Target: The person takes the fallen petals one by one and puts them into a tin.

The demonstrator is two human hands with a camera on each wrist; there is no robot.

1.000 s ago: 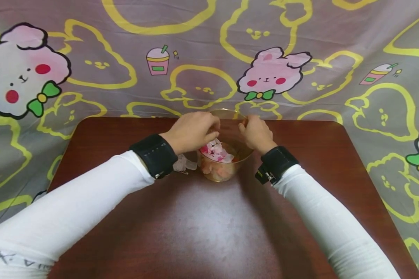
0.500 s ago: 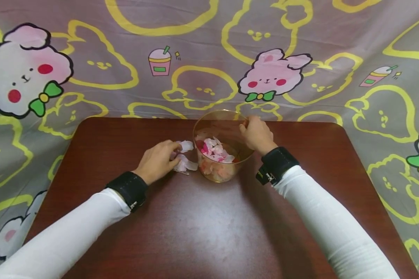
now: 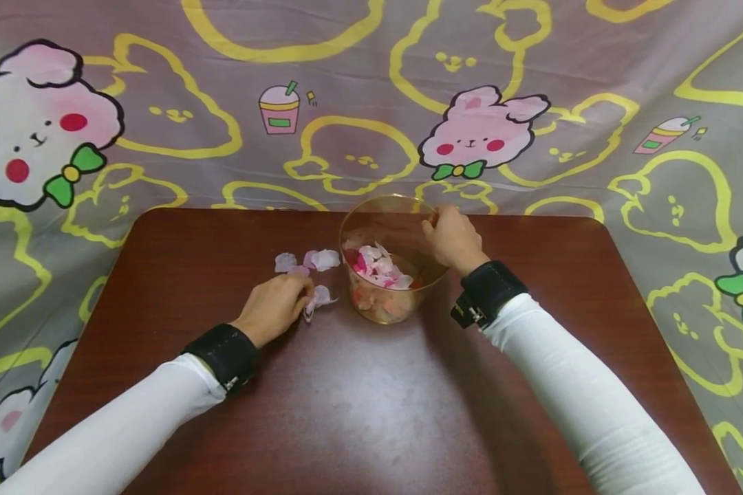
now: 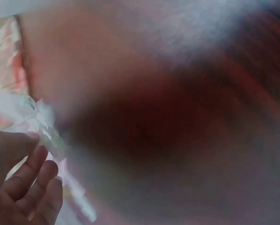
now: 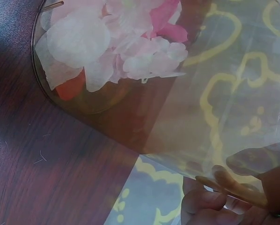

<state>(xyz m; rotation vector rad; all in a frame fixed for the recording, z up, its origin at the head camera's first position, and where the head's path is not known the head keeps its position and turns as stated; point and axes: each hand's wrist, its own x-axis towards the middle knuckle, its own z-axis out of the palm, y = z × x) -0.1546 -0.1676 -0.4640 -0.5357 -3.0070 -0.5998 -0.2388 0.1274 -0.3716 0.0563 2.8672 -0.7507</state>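
A clear amber-tinted container (image 3: 362, 227) stands at the back middle of the table, tilted in the view. Pink and white petals (image 3: 380, 267) fill its lower part, also seen as artificial flower petals (image 5: 130, 51) in the right wrist view. My right hand (image 3: 455, 237) grips its right rim, thumb inside and fingers outside. Left of the container, my left hand (image 3: 274, 306) pinches a pale petal (image 4: 46, 126) between thumb and forefinger. Beside those fingers lies a white petal (image 3: 322, 295). Several more loose petals (image 3: 325, 260) lie just behind the hand.
The brown wooden table (image 3: 371, 412) runs up to a patterned curtain (image 3: 359, 89) at the back and sides. Both wrists wear a black band, the left band (image 3: 223, 354) and the right band (image 3: 495, 289).
My left hand came out from over the container, moved left and down to the petals on the table, and now pinches there. Petals there lie more spread out. The right hand stays on the rim.
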